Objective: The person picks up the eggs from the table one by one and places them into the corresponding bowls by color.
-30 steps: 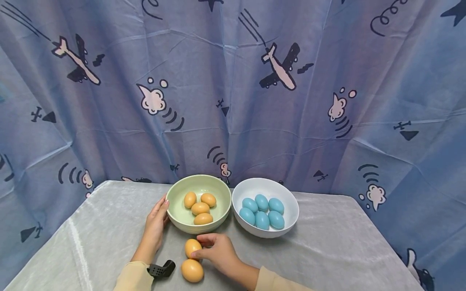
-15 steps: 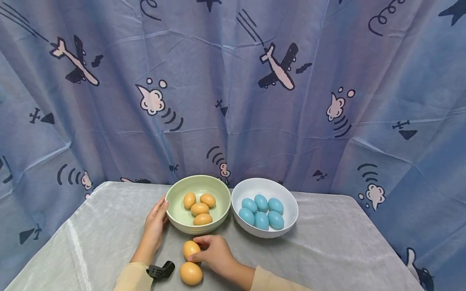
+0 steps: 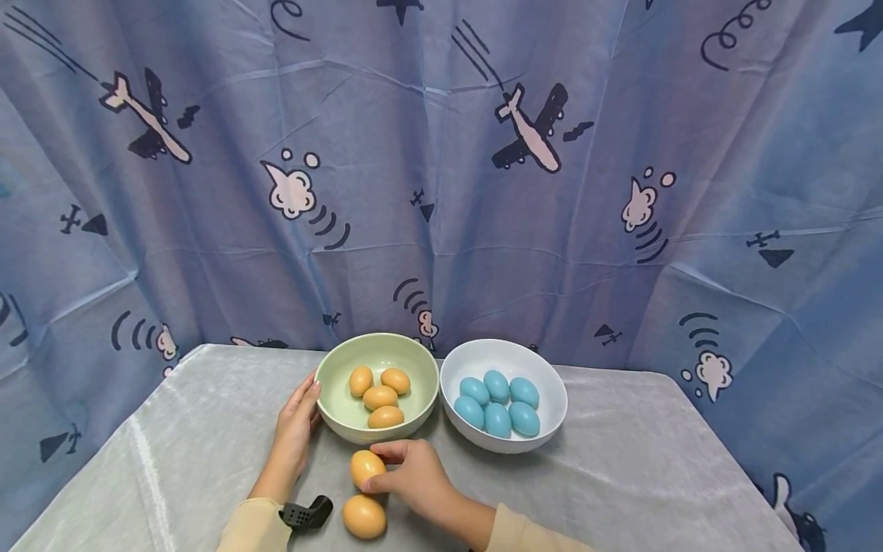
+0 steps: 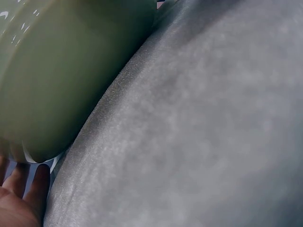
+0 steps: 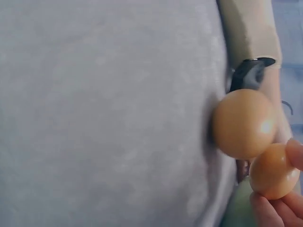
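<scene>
My right hand (image 3: 417, 477) pinches an orange-yellow egg (image 3: 367, 468) between thumb and fingers, just in front of the green bowl. In the right wrist view, thumb and fingertips lie on opposite sides of this egg (image 5: 273, 172). A second orange-yellow egg (image 3: 364, 517) rests on the table nearer to me. My left hand (image 3: 293, 425) rests against the left side of the light green bowl (image 3: 331, 414), its fingers fairly straight. The left wrist view shows fingertips touching the bowl's outer wall (image 4: 61, 71). Inside that bowl lie several orange-yellow eggs (image 3: 379, 397).
A white bowl (image 3: 552, 406) with several blue eggs (image 3: 497, 420) stands right beside the green one. Both are on a table covered with grey cloth (image 3: 641, 460). Behind the table hangs a blue curtain (image 3: 455, 207). My left wrist wears a black band (image 3: 306, 514).
The pinched egg has moved slightly toward the green bowl with my right hand, and its gap from the other egg has widened. My left hand and both bowls stay in place.
</scene>
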A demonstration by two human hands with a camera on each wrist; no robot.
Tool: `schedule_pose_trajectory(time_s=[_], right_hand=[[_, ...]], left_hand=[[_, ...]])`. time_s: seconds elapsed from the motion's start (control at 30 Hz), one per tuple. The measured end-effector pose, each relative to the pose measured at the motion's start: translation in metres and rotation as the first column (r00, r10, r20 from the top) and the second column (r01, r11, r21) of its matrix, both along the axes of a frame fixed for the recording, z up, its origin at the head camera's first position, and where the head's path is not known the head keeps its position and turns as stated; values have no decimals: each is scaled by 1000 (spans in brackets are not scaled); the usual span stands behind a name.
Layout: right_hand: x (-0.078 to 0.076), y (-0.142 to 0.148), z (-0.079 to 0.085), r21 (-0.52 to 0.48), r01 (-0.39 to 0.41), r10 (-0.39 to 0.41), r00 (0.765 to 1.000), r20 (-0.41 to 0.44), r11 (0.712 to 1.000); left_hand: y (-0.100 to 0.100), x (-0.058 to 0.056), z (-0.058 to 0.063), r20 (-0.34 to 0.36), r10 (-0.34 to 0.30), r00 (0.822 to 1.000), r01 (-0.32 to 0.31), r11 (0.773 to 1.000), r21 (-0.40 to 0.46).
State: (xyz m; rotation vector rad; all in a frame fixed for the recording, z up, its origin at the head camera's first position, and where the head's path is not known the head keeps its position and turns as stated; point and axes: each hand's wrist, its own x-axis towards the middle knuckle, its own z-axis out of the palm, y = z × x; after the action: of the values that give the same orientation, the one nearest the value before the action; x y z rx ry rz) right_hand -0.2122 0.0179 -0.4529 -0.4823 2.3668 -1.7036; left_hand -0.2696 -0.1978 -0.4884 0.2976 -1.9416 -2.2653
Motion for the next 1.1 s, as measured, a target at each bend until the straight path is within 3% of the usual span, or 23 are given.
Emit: schedule_pose_trajectory(time_s=[0.53, 0.77, 1.1], right_hand=[[-3, 7, 37, -63, -55, 50, 996, -78, 996], [-13, 10, 56, -18, -12, 10, 996, -85, 1000], [-33, 6, 62, -11, 37, -38, 996, -82, 999]], left_hand=[[-2, 0, -3, -13, -8, 1000, 7, 1000, -17], [-1, 1, 0, -13, -1, 1000, 0, 1000, -24], [0, 1, 2, -5, -1, 1000, 0, 1000, -27]])
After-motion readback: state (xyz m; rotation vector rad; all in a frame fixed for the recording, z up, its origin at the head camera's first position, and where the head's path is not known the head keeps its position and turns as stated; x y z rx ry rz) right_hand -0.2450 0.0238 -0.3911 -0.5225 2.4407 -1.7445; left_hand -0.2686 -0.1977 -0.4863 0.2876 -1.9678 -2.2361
